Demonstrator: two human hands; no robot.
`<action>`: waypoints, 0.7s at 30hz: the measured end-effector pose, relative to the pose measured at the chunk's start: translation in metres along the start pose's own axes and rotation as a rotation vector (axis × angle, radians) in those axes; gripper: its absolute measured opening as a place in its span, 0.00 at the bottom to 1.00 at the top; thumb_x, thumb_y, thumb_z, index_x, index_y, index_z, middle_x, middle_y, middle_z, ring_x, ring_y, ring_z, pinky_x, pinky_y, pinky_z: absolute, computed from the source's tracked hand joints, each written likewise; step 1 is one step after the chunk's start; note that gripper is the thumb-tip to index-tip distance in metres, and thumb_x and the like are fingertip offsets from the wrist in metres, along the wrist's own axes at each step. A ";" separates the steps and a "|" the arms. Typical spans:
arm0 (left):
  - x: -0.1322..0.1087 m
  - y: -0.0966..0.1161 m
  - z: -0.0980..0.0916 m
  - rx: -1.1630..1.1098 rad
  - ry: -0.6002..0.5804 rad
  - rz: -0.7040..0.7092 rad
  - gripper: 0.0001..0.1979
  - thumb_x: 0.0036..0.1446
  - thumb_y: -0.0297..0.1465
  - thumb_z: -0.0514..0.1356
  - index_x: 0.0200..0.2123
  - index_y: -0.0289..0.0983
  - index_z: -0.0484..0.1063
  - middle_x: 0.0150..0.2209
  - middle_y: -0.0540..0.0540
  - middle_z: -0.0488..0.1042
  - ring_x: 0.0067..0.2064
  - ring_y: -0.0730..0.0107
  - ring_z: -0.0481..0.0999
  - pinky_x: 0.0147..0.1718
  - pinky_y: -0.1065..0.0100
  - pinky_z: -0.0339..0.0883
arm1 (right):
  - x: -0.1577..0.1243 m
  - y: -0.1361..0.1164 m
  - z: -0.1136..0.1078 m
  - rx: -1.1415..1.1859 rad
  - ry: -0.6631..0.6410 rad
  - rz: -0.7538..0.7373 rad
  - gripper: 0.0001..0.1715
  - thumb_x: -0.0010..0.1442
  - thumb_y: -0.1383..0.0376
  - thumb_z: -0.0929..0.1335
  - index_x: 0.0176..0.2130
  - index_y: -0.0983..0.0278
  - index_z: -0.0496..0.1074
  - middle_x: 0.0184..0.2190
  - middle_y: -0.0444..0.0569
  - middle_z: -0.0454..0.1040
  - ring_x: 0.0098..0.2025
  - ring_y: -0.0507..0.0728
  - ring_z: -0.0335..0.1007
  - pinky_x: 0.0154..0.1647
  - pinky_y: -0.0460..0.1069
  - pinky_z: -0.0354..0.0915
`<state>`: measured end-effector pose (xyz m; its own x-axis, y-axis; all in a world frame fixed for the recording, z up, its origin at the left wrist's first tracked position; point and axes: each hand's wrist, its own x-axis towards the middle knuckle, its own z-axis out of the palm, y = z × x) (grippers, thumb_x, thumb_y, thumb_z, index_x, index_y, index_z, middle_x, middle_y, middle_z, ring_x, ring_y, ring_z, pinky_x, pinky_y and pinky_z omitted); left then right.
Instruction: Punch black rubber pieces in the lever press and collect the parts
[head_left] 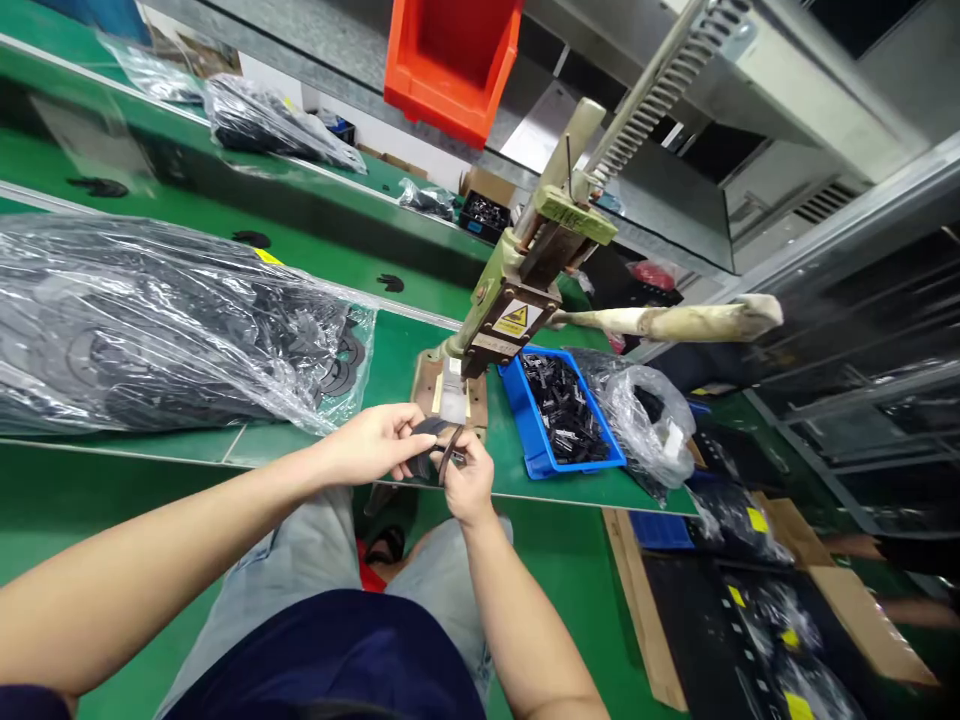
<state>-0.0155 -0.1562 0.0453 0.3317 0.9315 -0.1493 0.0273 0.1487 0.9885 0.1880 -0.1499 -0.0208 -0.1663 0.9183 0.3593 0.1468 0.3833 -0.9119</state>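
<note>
My left hand [382,440] pinches a dark grey, flat, curved part [426,450] at the bench's front edge. My right hand [469,482] is closed on the right side of the same part, where a thin curved dark strip stands up between the fingers. Exactly how the pieces join is hidden by the fingers. Just beyond both hands rises a green hand press [487,290], its worn base plate [427,385] bolted on the bench and its long lever [667,320] pointing right. To the right of the base, a blue bin [536,440] holds many small black parts.
A large clear bag [150,330] of flat dark parts covers the bench's left side. An orange bin [450,110] hangs overhead from a shelf. Clear plastic wrapping [652,420] lies right of the blue bin. Cartons [862,610] stand lower right, near another person's arm [851,545].
</note>
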 end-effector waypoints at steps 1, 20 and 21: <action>-0.002 0.000 0.000 0.011 -0.006 -0.001 0.19 0.56 0.49 0.72 0.31 0.42 0.72 0.24 0.52 0.76 0.23 0.67 0.79 0.22 0.68 0.74 | -0.003 -0.001 0.002 0.000 0.013 -0.009 0.13 0.62 0.54 0.75 0.39 0.60 0.75 0.38 0.48 0.81 0.41 0.57 0.79 0.48 0.54 0.76; -0.003 0.003 0.008 0.588 0.212 0.349 0.15 0.63 0.48 0.67 0.38 0.43 0.75 0.39 0.45 0.77 0.41 0.59 0.76 0.42 0.60 0.71 | -0.010 -0.017 -0.034 -0.533 -0.192 -0.397 0.08 0.71 0.64 0.66 0.46 0.59 0.76 0.37 0.51 0.81 0.38 0.58 0.75 0.42 0.55 0.72; -0.004 0.005 0.011 0.659 0.199 0.406 0.15 0.64 0.47 0.66 0.35 0.43 0.74 0.38 0.45 0.76 0.42 0.58 0.75 0.45 0.59 0.70 | -0.010 -0.016 -0.034 -0.560 -0.188 -0.421 0.07 0.71 0.64 0.66 0.44 0.60 0.75 0.35 0.51 0.80 0.37 0.57 0.74 0.41 0.54 0.71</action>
<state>-0.0067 -0.1629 0.0507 0.2620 0.9218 0.2857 0.5126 -0.3837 0.7681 0.2202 -0.1615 -0.0034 -0.4762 0.6686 0.5711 0.5028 0.7399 -0.4470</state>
